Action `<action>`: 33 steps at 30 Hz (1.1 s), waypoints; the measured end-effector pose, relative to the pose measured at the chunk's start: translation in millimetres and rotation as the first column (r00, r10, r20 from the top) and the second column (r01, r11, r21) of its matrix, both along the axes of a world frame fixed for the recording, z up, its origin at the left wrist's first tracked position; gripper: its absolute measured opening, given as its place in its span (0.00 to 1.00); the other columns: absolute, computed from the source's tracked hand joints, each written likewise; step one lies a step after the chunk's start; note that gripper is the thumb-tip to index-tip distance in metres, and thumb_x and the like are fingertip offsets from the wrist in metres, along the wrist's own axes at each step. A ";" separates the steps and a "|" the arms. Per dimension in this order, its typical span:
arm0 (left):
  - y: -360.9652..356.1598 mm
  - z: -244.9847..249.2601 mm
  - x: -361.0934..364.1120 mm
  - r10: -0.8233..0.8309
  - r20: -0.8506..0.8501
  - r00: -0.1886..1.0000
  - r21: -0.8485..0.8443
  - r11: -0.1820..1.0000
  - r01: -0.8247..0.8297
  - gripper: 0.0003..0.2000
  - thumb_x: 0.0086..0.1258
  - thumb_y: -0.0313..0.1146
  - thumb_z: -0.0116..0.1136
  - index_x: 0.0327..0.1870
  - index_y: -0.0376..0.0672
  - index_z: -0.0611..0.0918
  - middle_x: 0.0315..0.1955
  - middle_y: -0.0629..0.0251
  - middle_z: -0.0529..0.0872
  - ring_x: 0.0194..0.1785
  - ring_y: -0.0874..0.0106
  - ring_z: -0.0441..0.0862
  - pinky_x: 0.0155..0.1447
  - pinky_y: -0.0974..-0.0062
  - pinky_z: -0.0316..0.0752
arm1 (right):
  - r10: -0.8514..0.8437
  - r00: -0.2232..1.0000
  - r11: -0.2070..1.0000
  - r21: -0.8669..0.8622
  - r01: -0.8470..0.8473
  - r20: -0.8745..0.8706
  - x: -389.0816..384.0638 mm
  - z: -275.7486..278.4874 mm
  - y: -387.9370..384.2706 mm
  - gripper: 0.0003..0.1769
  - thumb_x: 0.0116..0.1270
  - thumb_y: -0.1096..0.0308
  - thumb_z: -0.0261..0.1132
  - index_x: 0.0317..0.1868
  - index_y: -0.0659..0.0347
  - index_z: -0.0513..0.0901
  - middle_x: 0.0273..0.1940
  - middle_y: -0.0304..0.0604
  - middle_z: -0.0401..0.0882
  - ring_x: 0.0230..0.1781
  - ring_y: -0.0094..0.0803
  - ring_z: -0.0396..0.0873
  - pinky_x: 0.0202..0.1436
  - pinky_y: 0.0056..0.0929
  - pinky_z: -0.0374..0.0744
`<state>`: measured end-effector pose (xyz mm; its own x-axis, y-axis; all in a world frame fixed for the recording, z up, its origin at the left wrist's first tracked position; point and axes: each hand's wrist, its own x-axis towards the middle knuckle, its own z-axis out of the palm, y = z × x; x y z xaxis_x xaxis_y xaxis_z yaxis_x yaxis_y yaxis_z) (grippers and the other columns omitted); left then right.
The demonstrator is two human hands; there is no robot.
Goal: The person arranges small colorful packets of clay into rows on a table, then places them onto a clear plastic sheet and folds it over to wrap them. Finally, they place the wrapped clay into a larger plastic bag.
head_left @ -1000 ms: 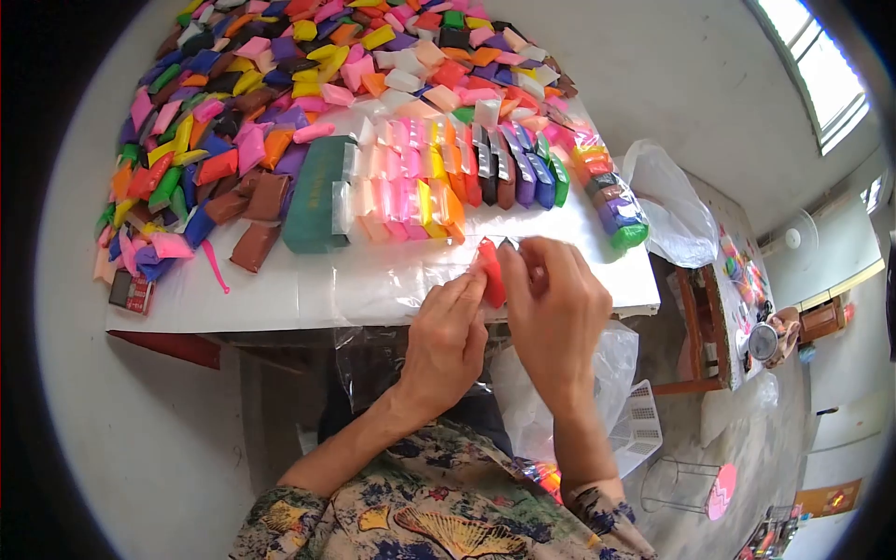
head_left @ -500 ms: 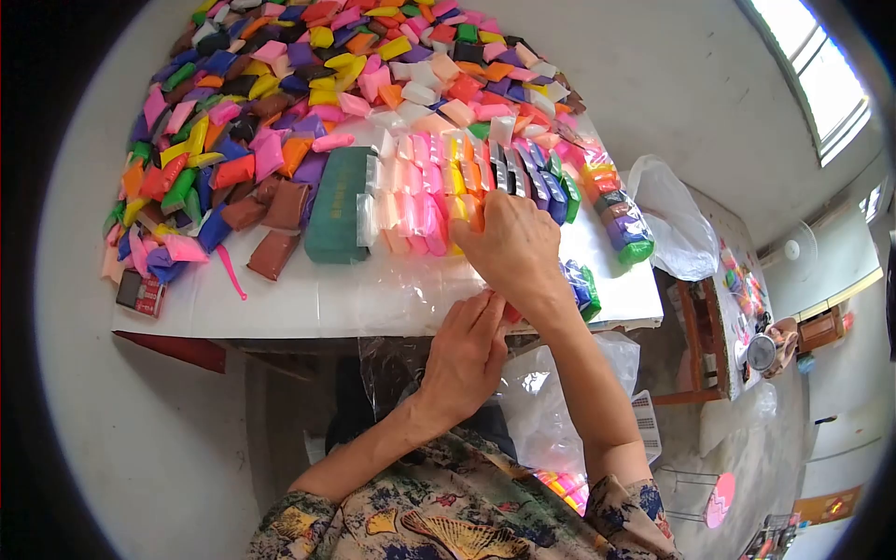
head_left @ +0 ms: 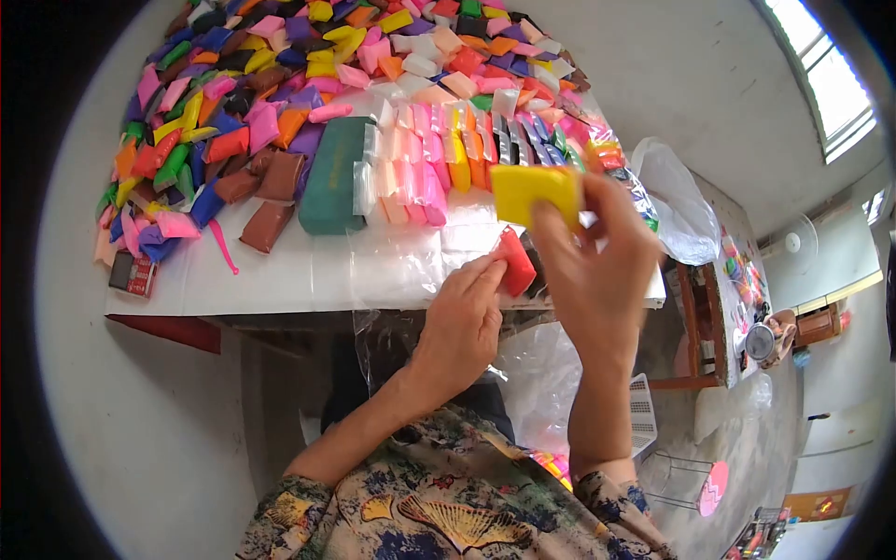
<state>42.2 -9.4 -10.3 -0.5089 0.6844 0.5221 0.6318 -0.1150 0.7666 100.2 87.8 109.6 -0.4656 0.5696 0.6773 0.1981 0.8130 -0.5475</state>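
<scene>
Yellow packet (head_left: 523,194) lifted in the right hand (head_left: 607,252)

The fingers of the right hand are clamped on the yellow packet, the thumb lying on its near face; the packet is raised above the front part of the desk (head_left: 191,291). The left hand (head_left: 455,322) is lower, near the front edge. Its fingertips touch a red packet (head_left: 518,264), but whether they also pinch it from below, I cannot tell.

Taking the red packet as the centre of a clock, the yellow packet is at 12 o'clock. Neat rows of packets (head_left: 434,201), from pale and pink to yellow and orange, stand at 11 o'clock. A dark green box (head_left: 331,182) is at 10 o'clock, just beside these rows. Further away at 11 o'clock spreads a big pile of colourful packets (head_left: 345,47). A clear plastic bag (head_left: 681,201) hangs at 2 o'clock, by the right side of the desk.
</scene>
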 end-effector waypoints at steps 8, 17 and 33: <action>-3.6 6.3 -9.2 -0.120 0.136 0.983 0.072 0.991 0.111 0.24 0.66 0.18 0.48 0.66 0.26 0.71 0.58 0.39 0.79 0.63 0.45 0.76 0.68 0.57 0.71 | 0.037 0.997 0.905 -0.421 -0.062 -0.066 49.9 -65.1 -33.7 0.18 0.60 0.72 0.73 0.49 0.69 0.82 0.27 0.34 0.78 0.22 0.15 0.68 0.23 0.17 0.67; -4.8 10.1 -7.6 0.057 0.059 0.997 -0.002 0.998 -0.057 0.20 0.70 0.18 0.47 0.64 0.30 0.73 0.45 0.46 0.81 0.48 0.50 0.82 0.54 0.62 0.77 | -0.089 0.995 0.990 -0.106 0.093 0.041 42.4 -78.3 -38.3 0.18 0.59 0.72 0.73 0.50 0.67 0.82 0.34 0.46 0.82 0.22 0.32 0.77 0.27 0.30 0.76; -9.8 4.9 -0.3 0.294 -0.045 0.955 0.083 0.953 -0.290 0.23 0.73 0.18 0.45 0.70 0.34 0.69 0.43 0.47 0.78 0.46 0.52 0.81 0.50 0.61 0.77 | -0.234 0.959 0.970 0.104 0.219 0.159 14.5 -107.1 -41.5 0.16 0.59 0.63 0.77 0.36 0.60 0.77 0.28 0.39 0.78 0.23 0.34 0.80 0.26 0.32 0.74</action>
<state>41.9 -19.2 -5.3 -0.6490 0.4682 0.5996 0.6882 0.0253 0.7251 114.6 46.4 2.6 -0.4427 0.6176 0.6501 0.4659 0.7779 -0.4217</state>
